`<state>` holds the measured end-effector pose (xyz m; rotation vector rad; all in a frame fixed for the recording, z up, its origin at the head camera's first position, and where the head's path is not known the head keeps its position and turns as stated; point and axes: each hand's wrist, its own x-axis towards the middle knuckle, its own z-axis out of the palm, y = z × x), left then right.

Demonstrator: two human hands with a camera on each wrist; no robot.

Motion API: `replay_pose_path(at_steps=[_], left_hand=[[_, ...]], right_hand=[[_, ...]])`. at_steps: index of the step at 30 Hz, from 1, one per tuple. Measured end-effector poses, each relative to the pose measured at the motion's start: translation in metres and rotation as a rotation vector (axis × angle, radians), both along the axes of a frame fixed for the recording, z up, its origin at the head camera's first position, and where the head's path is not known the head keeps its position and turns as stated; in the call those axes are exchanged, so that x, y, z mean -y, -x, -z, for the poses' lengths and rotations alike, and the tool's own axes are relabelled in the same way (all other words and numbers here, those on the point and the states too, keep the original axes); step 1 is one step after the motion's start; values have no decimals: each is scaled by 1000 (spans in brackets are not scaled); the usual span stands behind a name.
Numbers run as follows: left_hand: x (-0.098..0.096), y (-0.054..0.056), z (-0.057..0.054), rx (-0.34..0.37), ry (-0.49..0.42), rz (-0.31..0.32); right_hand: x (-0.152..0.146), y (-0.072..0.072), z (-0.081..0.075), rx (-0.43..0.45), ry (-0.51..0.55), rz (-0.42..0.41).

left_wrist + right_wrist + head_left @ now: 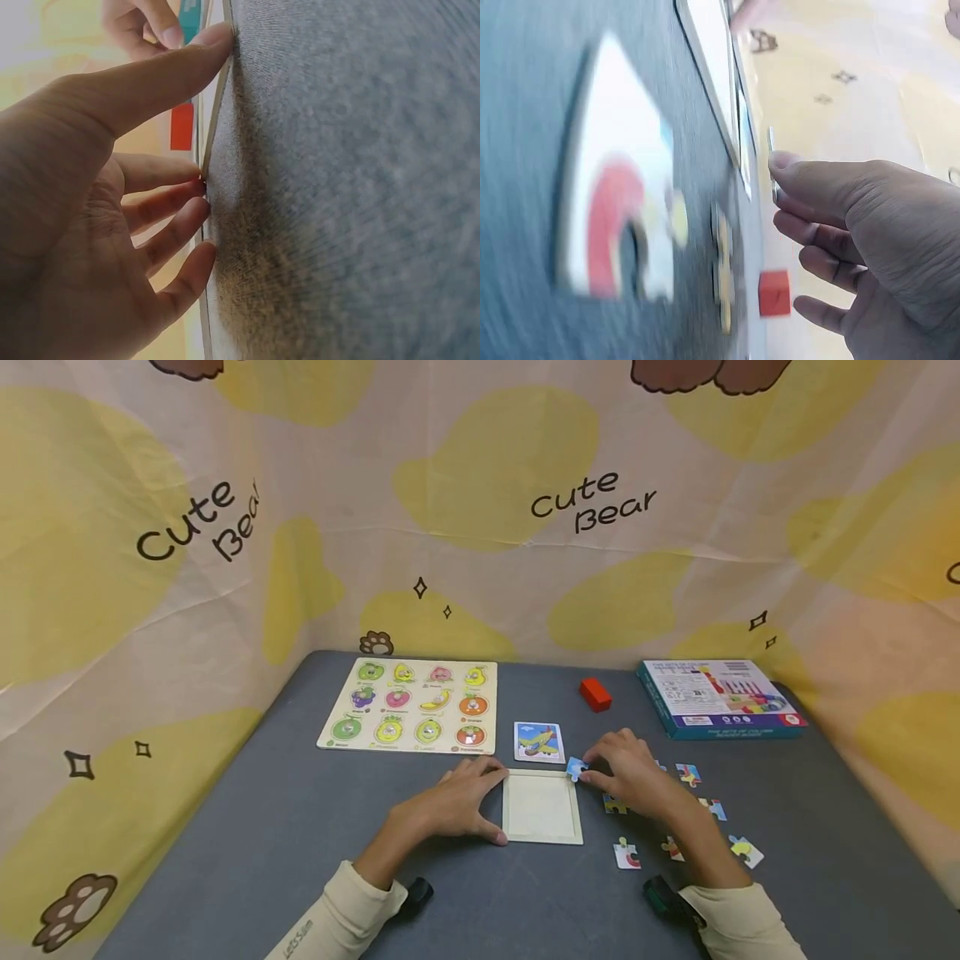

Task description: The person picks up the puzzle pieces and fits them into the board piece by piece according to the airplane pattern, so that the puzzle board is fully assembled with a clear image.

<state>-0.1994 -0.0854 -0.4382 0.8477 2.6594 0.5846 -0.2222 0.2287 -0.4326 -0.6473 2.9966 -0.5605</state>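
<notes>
A small square puzzle tray (543, 841) with a raised pale rim lies on the dark tabletop. My left hand (459, 802) steadies its left side, fingers spread, thumb at the near corner and index finger at the far corner. Between thumb and fingertips my right hand (628, 770) pinches a blue jigsaw piece (575, 768), held over the tray's far right corner. Seen edge-on in the right wrist view, that jigsaw piece (772, 161) is above the table. Just behind the tray lies a picture card (538, 743) with a yellow plane on blue.
Several loose jigsaw pieces, one with a red curve (627, 855), lie around and under the right forearm. Farther back are a fruit picture board (411, 706), a red block (596, 694) and a flat teal-edged box (720, 697). A printed cloth (480, 568) hangs behind the table.
</notes>
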Motion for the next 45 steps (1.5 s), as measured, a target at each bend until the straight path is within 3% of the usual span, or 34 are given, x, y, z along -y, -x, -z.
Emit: replay_pose_path(at_steps=[17,30,39,45], left_hand=[[0,-4,-4,3,25,-8],[0,-3,-2,5,13,-5],[-1,-3,-5,-10,16,-4],[-1,-2,-5,-10,11,11]], right_hand=[[59,-9,0,-62,-22,-166],[80,-10,10,-172,-32,-250],[83,-11,12,-226,-33,-182],[86,-11,12,-183,-43,-108]])
